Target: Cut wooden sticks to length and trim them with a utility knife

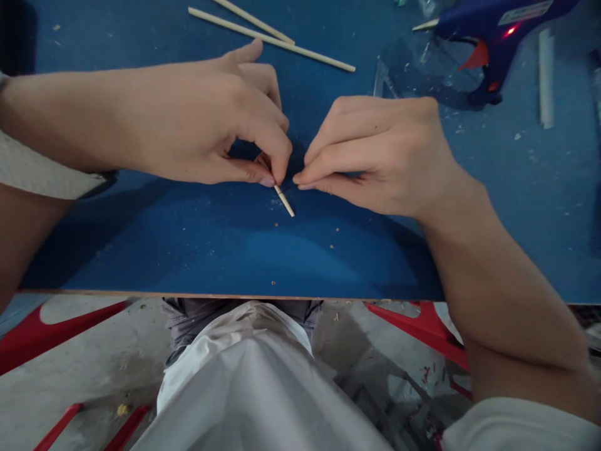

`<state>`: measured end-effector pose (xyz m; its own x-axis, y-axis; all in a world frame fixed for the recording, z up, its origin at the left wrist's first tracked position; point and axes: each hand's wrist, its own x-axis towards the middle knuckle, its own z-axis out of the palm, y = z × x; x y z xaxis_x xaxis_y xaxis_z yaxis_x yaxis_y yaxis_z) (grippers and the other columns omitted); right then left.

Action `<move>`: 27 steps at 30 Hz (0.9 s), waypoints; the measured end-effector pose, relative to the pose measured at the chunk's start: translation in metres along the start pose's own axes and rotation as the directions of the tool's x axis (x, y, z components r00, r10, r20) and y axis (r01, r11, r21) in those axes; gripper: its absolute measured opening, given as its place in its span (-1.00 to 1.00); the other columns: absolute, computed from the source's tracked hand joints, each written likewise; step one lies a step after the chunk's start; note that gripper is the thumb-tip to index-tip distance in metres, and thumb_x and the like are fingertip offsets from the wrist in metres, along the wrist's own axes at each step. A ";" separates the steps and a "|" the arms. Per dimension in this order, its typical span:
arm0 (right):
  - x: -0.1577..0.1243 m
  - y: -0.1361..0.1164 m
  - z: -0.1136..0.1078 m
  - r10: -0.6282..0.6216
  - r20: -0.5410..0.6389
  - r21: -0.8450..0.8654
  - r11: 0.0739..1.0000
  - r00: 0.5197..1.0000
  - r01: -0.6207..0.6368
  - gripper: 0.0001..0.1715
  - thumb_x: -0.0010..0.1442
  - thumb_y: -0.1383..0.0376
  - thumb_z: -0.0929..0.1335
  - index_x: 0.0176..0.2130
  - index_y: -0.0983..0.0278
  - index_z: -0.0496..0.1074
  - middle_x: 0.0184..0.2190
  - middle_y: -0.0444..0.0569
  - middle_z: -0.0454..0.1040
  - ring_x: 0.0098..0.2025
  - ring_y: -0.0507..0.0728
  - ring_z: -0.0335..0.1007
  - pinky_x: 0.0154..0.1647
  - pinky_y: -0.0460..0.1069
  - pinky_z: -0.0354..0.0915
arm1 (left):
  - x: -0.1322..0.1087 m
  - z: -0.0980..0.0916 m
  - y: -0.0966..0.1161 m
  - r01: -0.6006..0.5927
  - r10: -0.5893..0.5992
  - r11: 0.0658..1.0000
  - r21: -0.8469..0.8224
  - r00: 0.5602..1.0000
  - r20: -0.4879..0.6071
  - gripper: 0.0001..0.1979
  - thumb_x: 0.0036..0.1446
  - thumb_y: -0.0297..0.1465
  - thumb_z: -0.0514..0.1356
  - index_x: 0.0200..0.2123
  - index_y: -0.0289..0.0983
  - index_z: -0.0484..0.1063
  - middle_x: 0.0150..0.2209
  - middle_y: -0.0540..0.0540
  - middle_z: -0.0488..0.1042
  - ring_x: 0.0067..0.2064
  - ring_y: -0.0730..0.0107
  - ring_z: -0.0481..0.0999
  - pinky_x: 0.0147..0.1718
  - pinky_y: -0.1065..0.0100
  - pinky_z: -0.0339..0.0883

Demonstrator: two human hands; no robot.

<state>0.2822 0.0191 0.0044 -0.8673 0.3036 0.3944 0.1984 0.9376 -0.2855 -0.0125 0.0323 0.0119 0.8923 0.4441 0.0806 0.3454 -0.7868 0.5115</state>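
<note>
A short, thin wooden stick (pixel 285 201) is pinched between the thumb and index finger of my left hand (pixel 216 119). Its near end sticks out toward me, low over the blue table, and my fingers cover part of the rest. Just to the right, my right hand (pixel 385 153) has its thumb and fingertips pressed together, a small gap away from the stick. Whatever those fingertips hold, if anything, is too small to make out.
Two longer wooden sticks (pixel 272 39) lie behind my left hand. At the back right is a blue glue gun (pixel 493 37), its red light lit, near a whitish glue stick (pixel 546 78). Tiny crumbs dot the blue table (pixel 225 250), whose front edge runs before my lap.
</note>
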 end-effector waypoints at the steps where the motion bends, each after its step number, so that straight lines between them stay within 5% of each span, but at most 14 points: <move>1: 0.000 -0.001 0.002 -0.019 -0.019 -0.009 1.000 1.000 0.019 -0.67 0.69 0.27 0.36 -0.12 0.12 0.70 -0.12 -0.14 0.79 -0.09 0.20 0.65 -0.04 0.16 0.54 | 0.000 0.000 -0.001 -0.005 0.005 1.000 0.001 1.000 0.000 -0.31 0.66 0.16 -0.02 -0.13 -0.04 0.82 -0.19 -0.01 0.72 0.27 0.07 0.56 0.68 -0.37 -0.13; 5: 0.001 -0.004 0.007 -0.042 -0.030 -0.064 0.997 0.999 0.040 -0.62 0.71 0.29 0.32 -0.10 0.11 0.70 -0.11 -0.14 0.80 -0.07 0.19 0.65 -0.01 0.15 0.53 | 0.002 0.001 -0.002 0.003 -0.003 1.000 -0.006 1.000 0.024 -0.26 0.65 0.21 -0.06 -0.19 -0.01 0.82 -0.21 -0.01 0.73 0.29 0.03 0.52 0.71 -0.40 -0.31; 10: 0.000 0.004 0.001 0.021 0.014 -0.068 0.997 1.000 -0.020 -0.71 0.68 0.21 0.40 -0.07 0.04 0.75 -0.07 -0.16 0.82 -0.05 0.21 0.69 0.05 0.18 0.55 | 0.006 -0.001 0.000 0.014 -0.014 1.000 0.005 0.999 0.040 -0.10 0.60 0.34 -0.15 -0.20 -0.05 0.84 -0.27 -0.02 0.70 0.33 -0.01 0.51 0.70 -0.42 -0.28; 15: 0.001 0.001 -0.001 -0.049 0.025 -0.092 0.994 0.999 0.051 -0.73 0.68 0.27 0.40 -0.05 0.14 0.73 -0.08 -0.12 0.80 -0.06 0.21 0.68 0.00 0.17 0.53 | 0.005 0.001 0.000 0.013 -0.014 1.000 0.024 0.999 0.053 -0.18 0.66 0.23 -0.15 -0.07 0.00 0.86 -0.21 0.02 0.74 0.33 0.04 0.50 0.72 -0.42 -0.38; 27: -0.002 0.016 -0.005 0.024 -0.005 -0.011 1.000 1.000 -0.024 -0.73 0.63 0.16 0.46 -0.14 0.02 0.78 -0.15 -0.14 0.82 -0.11 0.22 0.72 0.01 0.20 0.50 | 0.001 0.001 -0.001 0.000 -0.001 1.000 0.015 1.000 0.019 -0.14 0.66 0.28 -0.16 -0.07 -0.01 0.86 -0.14 -0.01 0.77 0.35 0.10 0.50 0.71 -0.26 -0.24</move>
<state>0.2897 0.0345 0.0032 -0.8599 0.3270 0.3920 0.2241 0.9318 -0.2856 -0.0115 0.0327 0.0104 0.8975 0.4364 0.0640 0.3500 -0.7929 0.4988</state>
